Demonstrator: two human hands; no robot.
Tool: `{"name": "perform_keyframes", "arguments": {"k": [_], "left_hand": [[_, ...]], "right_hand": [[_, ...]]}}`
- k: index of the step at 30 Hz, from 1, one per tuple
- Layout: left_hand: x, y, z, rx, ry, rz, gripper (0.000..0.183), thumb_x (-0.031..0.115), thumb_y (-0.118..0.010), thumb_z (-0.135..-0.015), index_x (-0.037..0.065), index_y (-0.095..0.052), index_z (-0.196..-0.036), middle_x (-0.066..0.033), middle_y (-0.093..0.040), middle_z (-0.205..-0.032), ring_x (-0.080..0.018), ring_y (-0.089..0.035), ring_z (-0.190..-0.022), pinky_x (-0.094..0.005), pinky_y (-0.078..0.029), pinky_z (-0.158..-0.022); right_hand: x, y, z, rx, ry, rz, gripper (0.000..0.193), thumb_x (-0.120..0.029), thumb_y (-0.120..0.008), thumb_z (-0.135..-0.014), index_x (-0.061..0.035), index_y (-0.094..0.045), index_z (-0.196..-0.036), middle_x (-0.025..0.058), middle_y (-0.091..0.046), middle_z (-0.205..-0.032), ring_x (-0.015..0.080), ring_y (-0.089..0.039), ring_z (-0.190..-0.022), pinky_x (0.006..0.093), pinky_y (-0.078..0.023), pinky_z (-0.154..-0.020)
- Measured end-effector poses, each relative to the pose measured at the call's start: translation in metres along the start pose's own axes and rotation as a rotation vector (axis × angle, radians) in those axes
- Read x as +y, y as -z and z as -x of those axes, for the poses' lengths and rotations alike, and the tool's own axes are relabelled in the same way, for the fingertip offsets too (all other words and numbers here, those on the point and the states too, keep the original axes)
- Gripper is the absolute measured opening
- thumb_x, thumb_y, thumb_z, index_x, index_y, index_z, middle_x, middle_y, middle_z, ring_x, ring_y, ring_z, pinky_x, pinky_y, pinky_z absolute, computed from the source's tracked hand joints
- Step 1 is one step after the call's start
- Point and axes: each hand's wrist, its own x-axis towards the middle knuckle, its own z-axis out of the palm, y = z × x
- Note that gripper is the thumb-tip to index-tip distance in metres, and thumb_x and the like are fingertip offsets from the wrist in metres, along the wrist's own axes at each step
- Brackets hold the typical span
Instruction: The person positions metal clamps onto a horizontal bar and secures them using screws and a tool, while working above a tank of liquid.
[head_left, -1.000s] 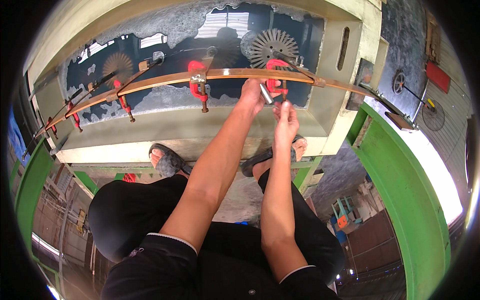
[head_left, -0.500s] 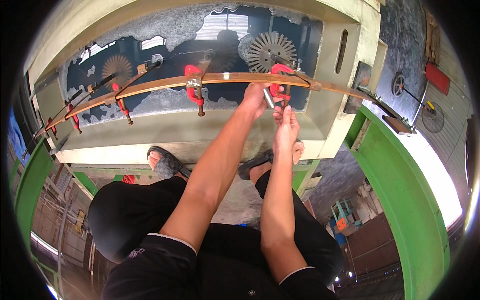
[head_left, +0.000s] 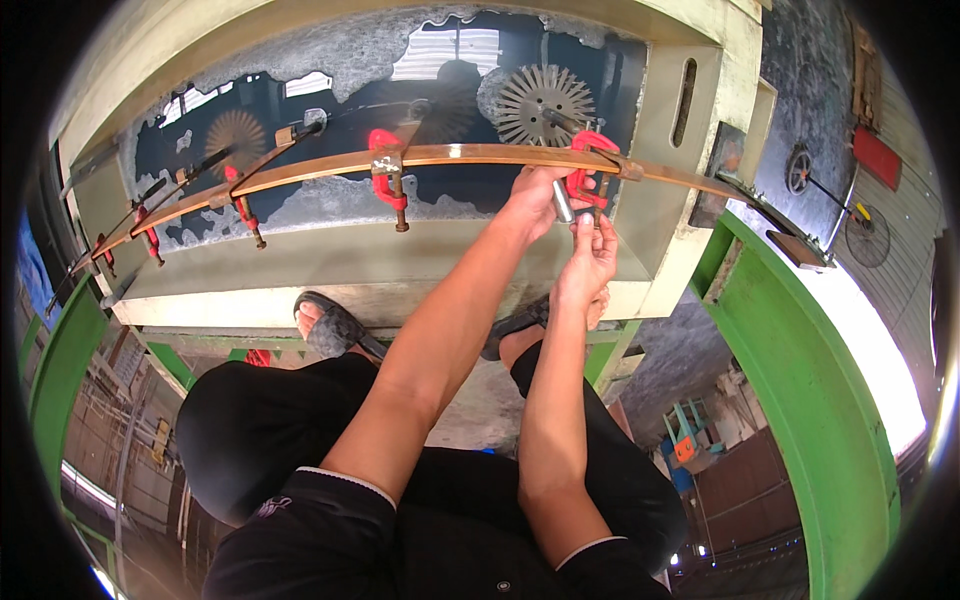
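A long thin brown strip (head_left: 490,154) curves from left to right over a pale trough. The rightmost red C-clamp (head_left: 578,186) sits at this strip, its screw pointing down toward me. My left hand (head_left: 537,203) is closed beside that clamp, just below the strip, with a short silver metal tube (head_left: 563,203) in its grip. My right hand (head_left: 589,262) pinches at the lower end of the clamp's screw; the fingertips partly hide what they touch. Another red C-clamp (head_left: 385,180) grips the strip further left.
Several smaller red clamps (head_left: 241,205) hang along the strip's left part. Slotted metal discs (head_left: 543,105) stand behind it over dark liquid in the trough (head_left: 330,300). A green steel beam (head_left: 810,390) curves at the right. My sandalled feet (head_left: 335,325) are by the trough's near edge.
Both hands have shifted slightly to the right. The rightmost red clamp has moved right along the strip with them, and the silver tube stays in my left hand.
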Motion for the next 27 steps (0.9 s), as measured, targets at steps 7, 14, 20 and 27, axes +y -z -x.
{"name": "perform_keyframes", "arguments": {"k": [7,14,20,27], "left_hand": [[-0.002,0.002,-0.007,-0.067,0.016,-0.029,0.025,0.017,-0.054,-0.091,0.001,-0.056,-0.109,-0.0079,-0.059,-0.087,-0.0174,-0.062,-0.079,-0.0378,-0.059,-0.074],[0.008,-0.004,0.004,-0.038,0.098,-0.087,0.027,0.018,-0.054,-0.091,0.001,-0.056,-0.112,-0.01,-0.062,-0.091,-0.0186,-0.063,-0.079,-0.0384,-0.057,-0.074],[0.001,-0.011,0.002,-0.003,0.019,-0.047,0.03,0.02,-0.055,-0.091,0.001,-0.055,-0.114,-0.0119,-0.063,-0.095,-0.0231,-0.065,-0.084,-0.0374,-0.057,-0.07],[0.001,-0.003,-0.004,-0.028,0.058,-0.082,0.032,0.021,-0.056,-0.09,0.0,-0.055,-0.115,-0.0141,-0.064,-0.099,-0.0251,-0.066,-0.085,-0.0405,-0.058,-0.071]], "right_hand": [[0.009,0.014,-0.007,-0.131,-0.015,0.123,0.029,-0.027,-0.053,-0.097,0.0003,-0.053,-0.106,0.0028,-0.055,-0.069,0.0084,-0.05,-0.066,0.022,-0.042,-0.064],[-0.017,-0.005,0.003,-0.109,-0.344,-0.154,0.053,-0.05,-0.03,-0.1,-0.0035,-0.051,-0.086,0.0029,-0.045,-0.06,0.0136,-0.042,-0.055,0.0294,-0.042,-0.061],[-0.009,0.008,-0.009,-0.251,-0.364,-0.194,0.051,-0.051,-0.027,-0.1,-0.0045,-0.048,-0.094,0.0019,-0.041,-0.057,0.0137,-0.038,-0.052,0.031,-0.04,-0.057],[-0.015,0.008,-0.01,-0.228,-0.411,-0.211,0.053,-0.052,-0.025,-0.1,-0.0051,-0.049,-0.093,0.0008,-0.036,-0.055,0.0132,-0.035,-0.049,0.03,-0.037,-0.057]]}}
